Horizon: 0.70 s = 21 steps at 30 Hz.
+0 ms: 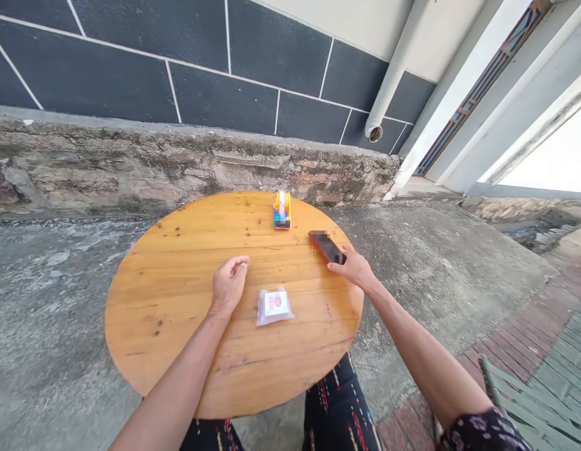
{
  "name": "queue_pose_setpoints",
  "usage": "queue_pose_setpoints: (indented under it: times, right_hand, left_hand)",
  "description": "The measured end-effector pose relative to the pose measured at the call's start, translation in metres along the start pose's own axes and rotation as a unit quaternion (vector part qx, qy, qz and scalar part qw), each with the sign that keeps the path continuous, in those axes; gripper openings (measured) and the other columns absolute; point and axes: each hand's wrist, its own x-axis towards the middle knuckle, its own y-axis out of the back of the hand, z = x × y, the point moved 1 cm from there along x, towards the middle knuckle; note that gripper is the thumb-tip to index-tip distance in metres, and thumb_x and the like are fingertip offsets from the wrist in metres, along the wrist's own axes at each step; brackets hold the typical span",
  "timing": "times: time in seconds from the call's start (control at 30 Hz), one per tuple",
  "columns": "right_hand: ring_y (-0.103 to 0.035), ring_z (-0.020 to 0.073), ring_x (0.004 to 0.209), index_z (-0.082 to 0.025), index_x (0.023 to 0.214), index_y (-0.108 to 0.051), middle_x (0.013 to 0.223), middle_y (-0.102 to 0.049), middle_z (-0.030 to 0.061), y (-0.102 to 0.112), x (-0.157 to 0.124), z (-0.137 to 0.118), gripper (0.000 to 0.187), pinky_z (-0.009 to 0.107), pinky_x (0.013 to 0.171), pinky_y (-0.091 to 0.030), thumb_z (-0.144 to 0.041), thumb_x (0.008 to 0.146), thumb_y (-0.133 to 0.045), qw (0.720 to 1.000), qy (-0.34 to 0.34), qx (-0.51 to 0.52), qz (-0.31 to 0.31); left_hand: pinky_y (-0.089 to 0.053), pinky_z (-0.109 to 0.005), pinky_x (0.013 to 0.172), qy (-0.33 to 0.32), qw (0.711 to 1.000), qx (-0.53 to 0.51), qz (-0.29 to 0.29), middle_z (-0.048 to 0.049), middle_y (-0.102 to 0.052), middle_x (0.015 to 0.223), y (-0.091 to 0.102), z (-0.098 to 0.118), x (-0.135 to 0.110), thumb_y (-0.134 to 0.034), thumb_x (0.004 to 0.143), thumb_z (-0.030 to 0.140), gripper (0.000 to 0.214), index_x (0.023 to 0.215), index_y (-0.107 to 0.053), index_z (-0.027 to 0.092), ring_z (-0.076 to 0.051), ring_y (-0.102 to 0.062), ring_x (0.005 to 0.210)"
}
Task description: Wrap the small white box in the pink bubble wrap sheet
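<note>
My left hand [229, 282] rests on the round wooden table [168, 313] with its fingers loosely curled and nothing visible in them. Just right of it lies a small clear plastic packet [274, 305] with a red-and-white label. My right hand [353, 266] reaches to the table's right edge, its fingers pinched on the near end of a red phone [326, 246] that lies flat. A small orange and blue tape dispenser [281, 210] stands at the far edge of the table.
A rough stone ledge [177, 163] and a dark tiled wall run behind the table. A white drainpipe [388, 81] comes down at the upper right. Concrete ground surrounds the table, and a green slatted seat [544, 394] is at the lower right.
</note>
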Motion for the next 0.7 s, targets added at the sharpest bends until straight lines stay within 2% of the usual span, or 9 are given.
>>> queue_pose_setpoints:
  times: [0.07,0.1,0.2,0.3,0.37,0.43,0.53,0.6,0.7]
  right_hand:
    - [-0.062,0.0282,0.105,-0.012,0.137,-0.042,0.114,-0.066,0.0130,0.007,-0.026,0.019,0.085,0.035,0.086,-0.047,-0.045,0.065,-0.073,0.990,-0.028,0.136,-0.036]
    - [-0.063,0.0263,0.102,-0.011,0.137,-0.043,0.113,-0.066,0.0126,0.010,-0.040,0.027,0.084,0.034,0.082,-0.048,-0.045,0.066,-0.073,0.975,-0.041,0.212,-0.058]
    - [-0.065,0.0224,0.088,-0.012,0.127,-0.053,0.105,-0.069,0.0113,0.022,-0.081,0.044,0.069,0.029,0.067,-0.049,-0.048,0.071,-0.070,0.903,-0.063,0.405,-0.127]
    - [-0.064,0.0204,0.079,-0.015,0.114,-0.063,0.098,-0.071,0.0103,0.030,-0.116,0.048,0.052,0.029,0.062,-0.049,-0.050,0.077,-0.064,0.820,-0.049,0.537,-0.192]
    - [-0.065,0.0221,0.083,-0.016,0.115,-0.063,0.102,-0.070,0.0110,0.029,-0.137,0.045,0.049,0.030,0.065,-0.050,-0.049,0.079,-0.062,0.796,-0.032,0.574,-0.189]
    - [-0.065,0.0260,0.095,-0.018,0.123,-0.059,0.113,-0.068,0.0124,0.024,-0.156,0.039,0.053,0.035,0.072,-0.052,-0.048,0.079,-0.062,0.815,-0.005,0.561,-0.145]
    - [-0.057,0.0313,0.114,-0.022,0.131,-0.052,0.127,-0.060,0.0133,0.008,-0.181,0.029,0.065,0.048,0.091,-0.049,-0.045,0.073,-0.070,0.906,0.072,0.417,-0.001]
    - [-0.049,0.0342,0.123,-0.024,0.135,-0.049,0.136,-0.053,0.0136,-0.003,-0.195,0.023,0.071,0.055,0.101,-0.040,-0.045,0.071,-0.073,0.945,0.133,0.283,0.096]
    - [-0.044,0.0339,0.128,-0.025,0.141,-0.041,0.140,-0.048,0.0135,-0.015,-0.205,0.021,0.072,0.056,0.105,-0.036,-0.045,0.077,-0.069,0.951,0.194,0.195,0.144]
  left_hand:
    - [-0.051,-0.037,0.086,0.032,0.997,-0.070,0.022,-0.0086,-0.072,0.096,0.007,0.024,-0.011,-0.056,0.073,0.031,0.029,0.094,-0.067,0.014,-0.022,-0.067,0.088]
    - [-0.051,-0.036,0.087,0.032,0.996,-0.080,0.020,-0.0079,-0.072,0.097,0.011,0.041,-0.020,-0.058,0.074,0.031,0.028,0.094,-0.068,0.014,-0.022,-0.067,0.091]
    - [-0.049,-0.034,0.091,0.033,0.993,-0.080,-0.076,-0.0054,-0.072,0.099,0.013,0.096,-0.066,-0.064,0.077,0.033,0.026,0.097,-0.070,0.018,-0.021,-0.065,0.096]
    - [-0.049,-0.035,0.094,0.102,0.959,-0.153,-0.214,-0.0086,-0.071,0.106,-0.012,0.125,-0.122,-0.066,0.080,0.037,0.030,0.103,-0.069,0.018,-0.023,-0.065,0.102]
    - [-0.045,-0.038,0.101,0.181,0.918,-0.230,-0.266,-0.0123,-0.063,0.125,-0.043,0.124,-0.152,-0.068,0.080,0.037,0.040,0.115,-0.065,0.018,-0.026,-0.059,0.116]
    - [-0.039,-0.038,0.107,0.255,0.880,-0.313,-0.251,-0.0127,-0.056,0.134,-0.077,0.115,-0.170,-0.069,0.080,0.038,0.052,0.128,-0.056,0.021,-0.025,-0.051,0.126]
    - [-0.039,-0.040,0.108,0.305,0.807,-0.457,-0.216,-0.0125,-0.061,0.128,-0.116,0.104,-0.174,-0.059,0.086,0.045,0.046,0.124,-0.058,0.020,-0.025,-0.054,0.123]
    - [-0.041,-0.043,0.106,0.332,0.758,-0.525,-0.196,-0.0118,-0.067,0.117,-0.129,0.100,-0.170,-0.044,0.091,0.053,0.047,0.117,-0.063,0.018,-0.026,-0.059,0.116]
    - [-0.044,-0.047,0.101,0.377,0.720,-0.560,-0.162,-0.0093,-0.072,0.101,-0.131,0.093,-0.159,-0.033,0.093,0.057,0.054,0.110,-0.065,0.018,-0.026,-0.066,0.101]
